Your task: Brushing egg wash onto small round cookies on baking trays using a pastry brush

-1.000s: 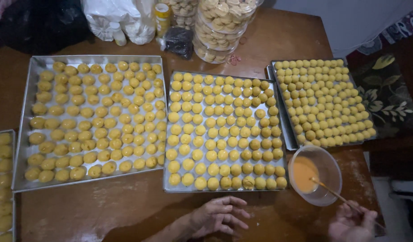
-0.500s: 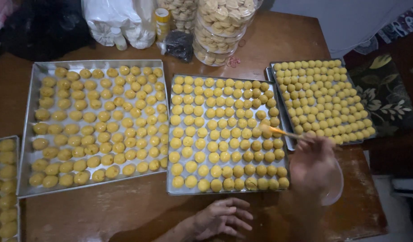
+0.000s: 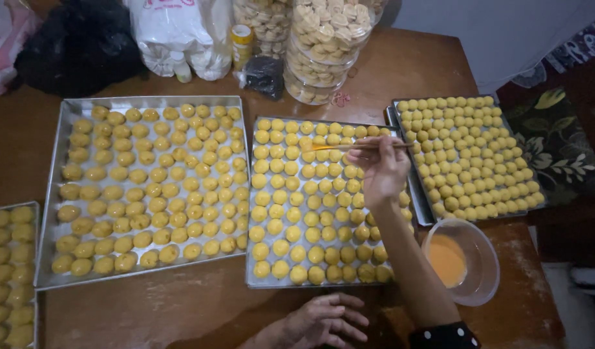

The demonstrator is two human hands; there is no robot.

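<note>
The right hand (image 3: pixel 382 169) reaches out over the middle rectangular metal baking tray (image 3: pixel 252 213) of small round yellow dough balls (image 3: pixel 291 213), its fingers pinched narrowly together around a thin wooden-handled pastry brush (image 3: pixel 359 147). The brush lies almost level, its long axis running left to right across the tray. The handle end sticks out to the right past the fingers, and the orange-wet bristle tip points left, beyond the fingertips, resting over the second row of dough balls from the tray's far edge. I cannot tell whether the bristles actually touch a ball.

Behind the wrist, near the forearm, sits a clear round plastic bowl of orange egg wash (image 3: pixel 462 262) on the brown wooden table (image 3: pixel 401 64). To the right of the knuckles, just beside the middle tray, is a second metal tray of smaller yellow dough balls (image 3: pixel 468 155).

The left hand (image 3: pixel 326 320) lies flat on the table at the near edge, fingers loosely spread and holding nothing, just short of the middle tray's near rim. Well to the left of those fingers is a large metal tray of oval yellow dough pieces (image 3: pixel 148 187). Far beyond the right fingertips stand clear plastic jars of pale cookies (image 3: pixel 323 45).
</note>
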